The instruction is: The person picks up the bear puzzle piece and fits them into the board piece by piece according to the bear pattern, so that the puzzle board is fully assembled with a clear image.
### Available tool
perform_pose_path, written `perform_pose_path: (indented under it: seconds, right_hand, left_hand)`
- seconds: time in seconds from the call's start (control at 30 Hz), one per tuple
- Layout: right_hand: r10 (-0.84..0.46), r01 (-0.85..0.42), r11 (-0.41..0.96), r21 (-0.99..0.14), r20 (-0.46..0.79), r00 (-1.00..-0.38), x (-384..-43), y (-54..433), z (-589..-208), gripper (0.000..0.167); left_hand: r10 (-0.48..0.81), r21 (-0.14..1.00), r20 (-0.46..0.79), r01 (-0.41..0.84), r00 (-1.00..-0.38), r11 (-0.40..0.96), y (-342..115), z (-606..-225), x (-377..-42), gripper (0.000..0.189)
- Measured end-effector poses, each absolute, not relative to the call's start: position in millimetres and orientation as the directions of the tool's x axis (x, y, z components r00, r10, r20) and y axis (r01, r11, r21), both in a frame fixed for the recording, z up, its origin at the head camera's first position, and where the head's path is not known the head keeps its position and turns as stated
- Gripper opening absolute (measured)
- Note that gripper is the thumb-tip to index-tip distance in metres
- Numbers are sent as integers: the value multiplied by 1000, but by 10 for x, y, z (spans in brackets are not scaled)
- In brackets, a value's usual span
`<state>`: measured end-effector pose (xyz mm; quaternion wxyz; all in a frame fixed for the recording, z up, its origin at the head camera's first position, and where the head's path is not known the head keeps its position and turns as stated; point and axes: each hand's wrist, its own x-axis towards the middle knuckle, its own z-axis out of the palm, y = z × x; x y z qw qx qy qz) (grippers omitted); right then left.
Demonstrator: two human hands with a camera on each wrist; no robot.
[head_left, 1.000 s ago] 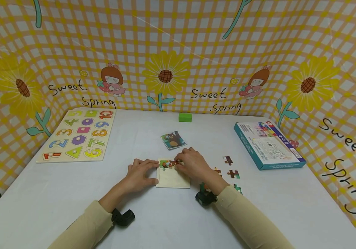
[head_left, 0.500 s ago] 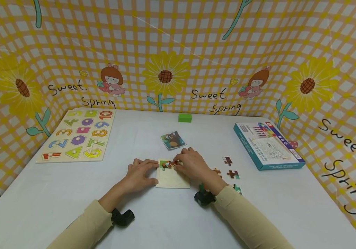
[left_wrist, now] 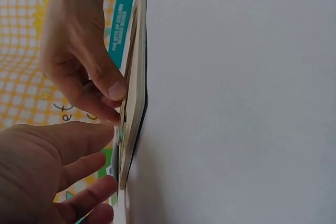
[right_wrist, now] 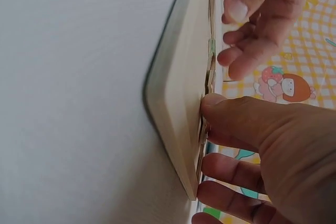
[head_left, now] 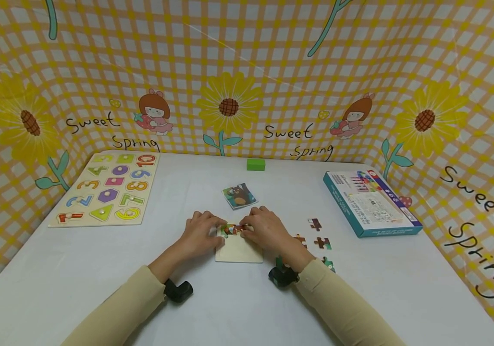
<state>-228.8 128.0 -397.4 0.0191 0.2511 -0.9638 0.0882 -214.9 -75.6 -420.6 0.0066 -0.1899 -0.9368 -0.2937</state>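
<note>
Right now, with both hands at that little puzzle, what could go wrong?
The piece pinched by the right hand might end up crooked rather than flat. The left hand, so close to the board, could nudge it. And the right arm partly hides some loose pieces, so it might sweep them aside when it moves.

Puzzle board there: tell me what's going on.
A person works over the puzzle board with both hands. The right hand pinches a brown piece near the board's far edge; the left hand is by its left side, fingers near a green piece. The board's near part is bare. Loose pieces lie to its right, a bear picture beyond it.
</note>
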Motion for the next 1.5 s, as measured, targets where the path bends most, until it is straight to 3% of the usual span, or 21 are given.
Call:
perform_pose_path:
  seconds: [0.63, 1.5]
  right_hand:
    - [-487, -499, 853, -153, 108, -867, -2305, 1291, -4008, 22]
    - [-496, -511, 842, -172, 127, -859, -2317, 1297, -4028, 22]
  left_hand:
    - [298, 573, 148, 327, -943, 752, -500, -4232, -2308, 20]
    - [257, 545, 140, 292, -956, 786, -449, -4262, -2290, 17]
